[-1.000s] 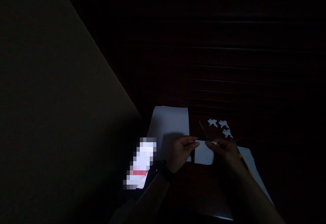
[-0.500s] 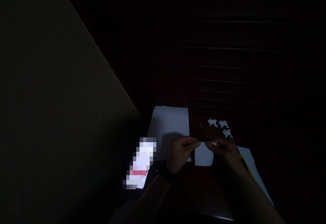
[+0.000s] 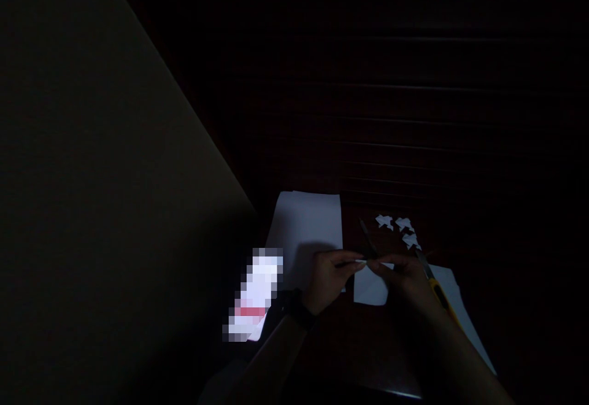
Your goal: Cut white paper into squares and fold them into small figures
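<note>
A small white sheet of paper (image 3: 370, 288) hangs by its upper edge between my two hands. My left hand (image 3: 327, 277), a dark band at its wrist, pinches the top edge with thumb and finger. From the other side my right hand (image 3: 405, 276) pinches that edge too, and the fingertips of both hands nearly meet. Dim light hides the exact fold under the fingers. Just beyond the fingers lies a dark, narrow pointed object (image 3: 367, 234) whose kind I cannot make out.
Several small folded white paper figures (image 3: 384, 221) lie behind my right hand. Yellow-handled scissors (image 3: 439, 291) rest on white paper (image 3: 464, 313) at the right. Larger white sheets (image 3: 306, 221) lie at the left, near a lit phone (image 3: 257, 294). A wall (image 3: 115, 178) rises on the left.
Both hands have drawn slightly closer together along the paper's top edge. The sheet has tilted and shifted a little right and down. More of the scissors shows.
</note>
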Motion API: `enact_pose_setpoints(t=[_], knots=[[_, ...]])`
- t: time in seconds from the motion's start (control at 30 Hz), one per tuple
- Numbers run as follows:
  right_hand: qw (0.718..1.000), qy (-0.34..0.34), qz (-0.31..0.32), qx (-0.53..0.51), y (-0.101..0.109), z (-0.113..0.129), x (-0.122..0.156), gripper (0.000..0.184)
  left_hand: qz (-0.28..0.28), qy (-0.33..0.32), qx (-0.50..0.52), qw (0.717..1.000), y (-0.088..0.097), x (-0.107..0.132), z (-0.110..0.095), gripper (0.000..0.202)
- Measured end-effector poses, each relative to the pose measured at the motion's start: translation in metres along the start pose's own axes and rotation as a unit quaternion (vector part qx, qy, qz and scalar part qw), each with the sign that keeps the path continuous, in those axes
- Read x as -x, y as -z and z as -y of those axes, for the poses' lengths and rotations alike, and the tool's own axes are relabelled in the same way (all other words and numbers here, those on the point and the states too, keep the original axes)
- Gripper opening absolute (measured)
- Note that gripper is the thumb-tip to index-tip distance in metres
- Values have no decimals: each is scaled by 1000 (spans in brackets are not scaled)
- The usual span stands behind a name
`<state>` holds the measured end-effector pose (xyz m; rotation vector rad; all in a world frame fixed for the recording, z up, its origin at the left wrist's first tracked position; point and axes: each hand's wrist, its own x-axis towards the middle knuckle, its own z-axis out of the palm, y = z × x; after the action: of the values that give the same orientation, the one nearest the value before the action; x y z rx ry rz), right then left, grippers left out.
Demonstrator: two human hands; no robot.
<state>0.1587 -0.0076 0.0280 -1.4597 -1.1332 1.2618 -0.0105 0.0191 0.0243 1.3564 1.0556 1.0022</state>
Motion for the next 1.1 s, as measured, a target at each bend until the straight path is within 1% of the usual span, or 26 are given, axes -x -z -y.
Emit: enact_pose_setpoints(t=[0.2, 0.3, 0.43, 0.63, 0.8, 0.97, 1.1], knots=[[1000, -12, -19, -21, -1, -3, -1, 23, -15, 37, 16, 999, -1, 0, -2, 20], [999, -23, -18, -17, 0, -6, -2, 26, -21, 30, 25, 999, -1, 0, -2, 23], [999, -26, -27, -32, 1, -6, -3, 24, -24, 19, 16, 999, -1, 0, 0, 20], [998, -28, -9, -53, 3, -2, -1, 19, -16, 28, 8, 999, 0, 0, -1, 22], [998, -39, -21, -52, 2, 1, -1, 20, -12, 26, 7, 1000, 0, 0, -1, 19], [994, -61, 9, -91, 2, 6, 0, 21, -13, 28, 7, 999, -1, 0, 0, 20], [995, -54, 2, -79, 3, 7, 0, 21, -9, 30, 20, 999, -1, 0, 0, 21]])
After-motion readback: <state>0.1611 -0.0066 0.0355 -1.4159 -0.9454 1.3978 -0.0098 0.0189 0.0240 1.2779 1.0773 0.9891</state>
